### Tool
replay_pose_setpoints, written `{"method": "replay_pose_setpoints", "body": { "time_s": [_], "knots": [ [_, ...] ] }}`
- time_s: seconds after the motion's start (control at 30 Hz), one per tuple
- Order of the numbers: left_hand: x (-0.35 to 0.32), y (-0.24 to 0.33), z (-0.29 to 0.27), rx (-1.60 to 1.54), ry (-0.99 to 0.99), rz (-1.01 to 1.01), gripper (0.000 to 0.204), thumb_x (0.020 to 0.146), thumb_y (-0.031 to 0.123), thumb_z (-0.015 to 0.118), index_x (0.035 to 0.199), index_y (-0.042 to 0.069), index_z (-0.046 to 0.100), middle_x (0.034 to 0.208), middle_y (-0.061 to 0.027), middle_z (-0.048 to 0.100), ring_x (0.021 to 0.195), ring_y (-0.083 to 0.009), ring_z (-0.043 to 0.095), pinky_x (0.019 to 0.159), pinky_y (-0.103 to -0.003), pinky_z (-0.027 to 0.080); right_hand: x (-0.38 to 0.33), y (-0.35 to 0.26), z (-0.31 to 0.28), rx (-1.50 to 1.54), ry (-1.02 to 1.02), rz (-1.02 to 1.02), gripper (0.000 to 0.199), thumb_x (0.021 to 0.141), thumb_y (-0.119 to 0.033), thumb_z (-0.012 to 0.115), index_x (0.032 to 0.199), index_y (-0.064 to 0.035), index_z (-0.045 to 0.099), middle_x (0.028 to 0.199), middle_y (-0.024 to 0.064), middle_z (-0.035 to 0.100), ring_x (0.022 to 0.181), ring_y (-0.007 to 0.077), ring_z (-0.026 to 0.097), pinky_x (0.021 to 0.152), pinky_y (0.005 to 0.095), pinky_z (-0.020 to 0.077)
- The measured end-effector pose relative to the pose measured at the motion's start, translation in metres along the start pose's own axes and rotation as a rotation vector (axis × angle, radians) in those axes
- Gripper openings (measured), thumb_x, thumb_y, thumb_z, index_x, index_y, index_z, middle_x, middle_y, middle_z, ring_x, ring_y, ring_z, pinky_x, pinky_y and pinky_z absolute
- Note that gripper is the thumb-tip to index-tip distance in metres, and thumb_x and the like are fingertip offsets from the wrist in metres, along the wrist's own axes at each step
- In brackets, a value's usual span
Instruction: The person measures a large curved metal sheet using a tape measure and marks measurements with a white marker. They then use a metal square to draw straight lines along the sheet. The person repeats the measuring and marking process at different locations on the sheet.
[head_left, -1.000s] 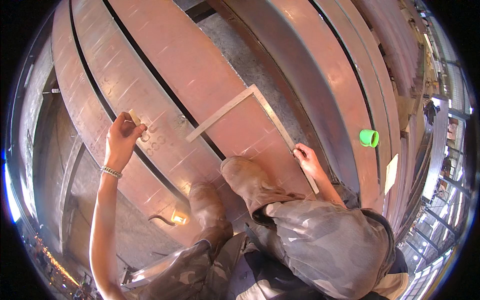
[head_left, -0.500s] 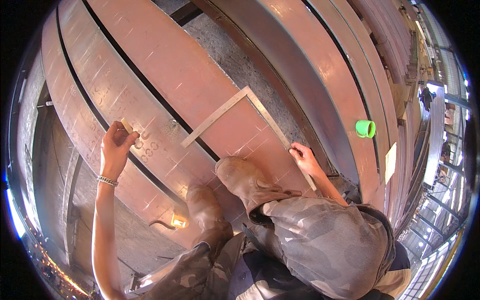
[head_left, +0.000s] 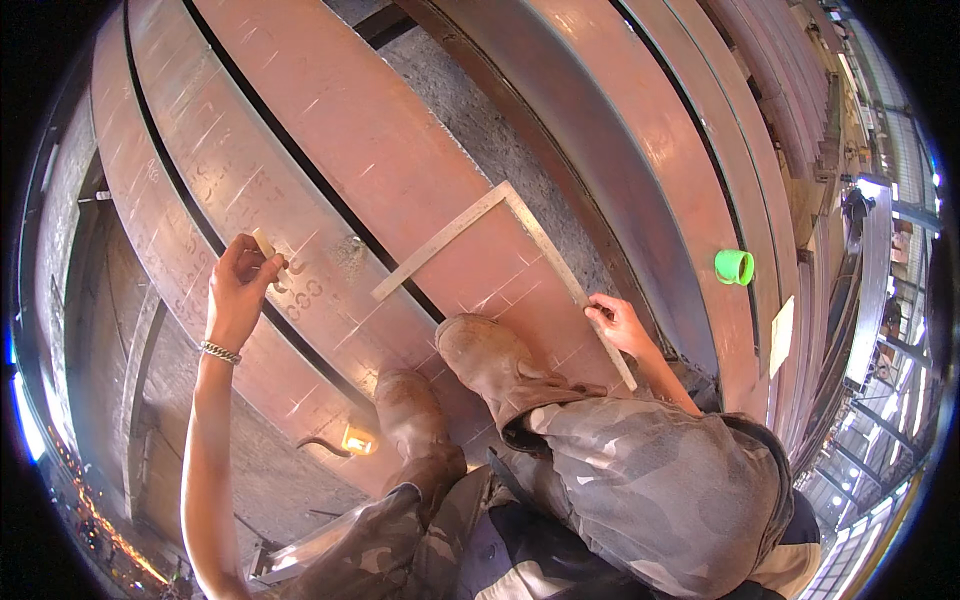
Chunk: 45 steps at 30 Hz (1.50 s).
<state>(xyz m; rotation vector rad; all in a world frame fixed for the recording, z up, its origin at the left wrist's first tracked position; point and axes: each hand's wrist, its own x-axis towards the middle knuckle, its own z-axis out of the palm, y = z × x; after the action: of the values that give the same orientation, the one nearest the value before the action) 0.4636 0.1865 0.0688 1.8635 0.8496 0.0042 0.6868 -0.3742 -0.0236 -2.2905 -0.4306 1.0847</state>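
A pale stick of chalk (head_left: pixel 263 241) is pinched between the thumb and fingers of my left hand (head_left: pixel 237 285), held over the steel strips on the left. My right hand (head_left: pixel 622 322) grips the long arm of a flat metal framing square (head_left: pixel 442 241). The square lies on a reddish-brown steel strip (head_left: pixel 350 110), its corner near that strip's right edge. Its short arm reaches left across a dark gap onto the neighbouring strip. White chalk lines mark the steel inside and beside the square.
My boots (head_left: pixel 485 355) stand on the strips, just below the square. A small yellow tape measure (head_left: pixel 358 440) lies by the left boot. A bright green cup-shaped thing (head_left: pixel 734 267) rests on a strip to the right. Sparks (head_left: pixel 110 530) fly at the lower left.
The whole view has shifted slightly, carrying the scene a little right and down. Both hands keep their holds, and the square lies in the same place on the steel.
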Motion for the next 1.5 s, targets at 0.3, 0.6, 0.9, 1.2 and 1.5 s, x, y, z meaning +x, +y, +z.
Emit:
{"method": "replay_pose_setpoints", "body": {
  "time_s": [0.3, 0.6, 0.9, 1.2, 1.5],
  "knots": [
    [0.014, 0.026, 0.022, 0.228, 0.057, 0.039, 0.028, 0.091, 0.025, 0.076, 0.099, 0.000, 0.069, 0.092, -0.0112, 0.075, 0.081, -0.0183, 0.073, 0.076, -0.034, 0.057, -0.006, 0.001, 0.000, -0.034, 0.020, 0.049, 0.026, 0.096, -0.018, 0.072, 0.112, 0.0027, 0.068, 0.087, 0.0089, 0.069, 0.070, 0.0130, 0.056, 0.066, 0.0318, 0.0484],
    [0.046, 0.073, 0.054, 0.258, -0.022, 0.033, 0.019, 0.088, 0.015, 0.076, 0.095, 0.001, 0.066, 0.076, -0.0035, 0.073, 0.070, -0.0092, 0.068, 0.066, -0.027, 0.054, -0.011, 0.007, 0.001, -0.067, 0.030, 0.089, 0.034, 0.097, -0.019, 0.072, 0.119, 0.0060, 0.067, 0.093, 0.0145, 0.074, 0.077, 0.0148, 0.063, 0.074, 0.0322, 0.0525],
    [0.055, 0.072, 0.084, 0.262, -0.169, 0.016, 0.017, 0.091, 0.010, 0.071, 0.106, 0.001, 0.072, 0.088, -0.0109, 0.079, 0.077, -0.0147, 0.076, 0.073, -0.030, 0.059, -0.012, 0.004, 0.003, 0.000, 0.056, 0.066, 0.034, 0.098, -0.020, 0.071, 0.119, 0.0067, 0.066, 0.094, 0.0169, 0.074, 0.081, 0.0150, 0.065, 0.075, 0.0326, 0.0531],
    [0.063, 0.073, 0.107, 0.273, -0.164, 0.036, 0.013, 0.084, 0.017, 0.077, 0.093, 0.007, 0.077, 0.084, -0.0100, 0.078, 0.083, -0.0244, 0.076, 0.080, -0.037, 0.059, -0.010, 0.010, 0.005, 0.009, 0.071, 0.046, 0.033, 0.098, -0.020, 0.071, 0.117, 0.0064, 0.067, 0.090, 0.0143, 0.071, 0.076, 0.0136, 0.060, 0.071, 0.0321, 0.0514],
    [0.063, 0.080, 0.160, 0.457, -0.117, 0.274, 0.017, 0.085, 0.015, 0.072, 0.098, 0.006, 0.077, 0.084, -0.0162, 0.076, 0.081, -0.0326, 0.075, 0.077, -0.042, 0.059, -0.011, -0.007, -0.003, -0.009, -0.013, 0.076, 0.026, 0.098, -0.018, 0.070, 0.113, 0.0037, 0.067, 0.087, 0.0122, 0.070, 0.073, 0.0147, 0.059, 0.069, 0.0321, 0.0501]
  ]
}}
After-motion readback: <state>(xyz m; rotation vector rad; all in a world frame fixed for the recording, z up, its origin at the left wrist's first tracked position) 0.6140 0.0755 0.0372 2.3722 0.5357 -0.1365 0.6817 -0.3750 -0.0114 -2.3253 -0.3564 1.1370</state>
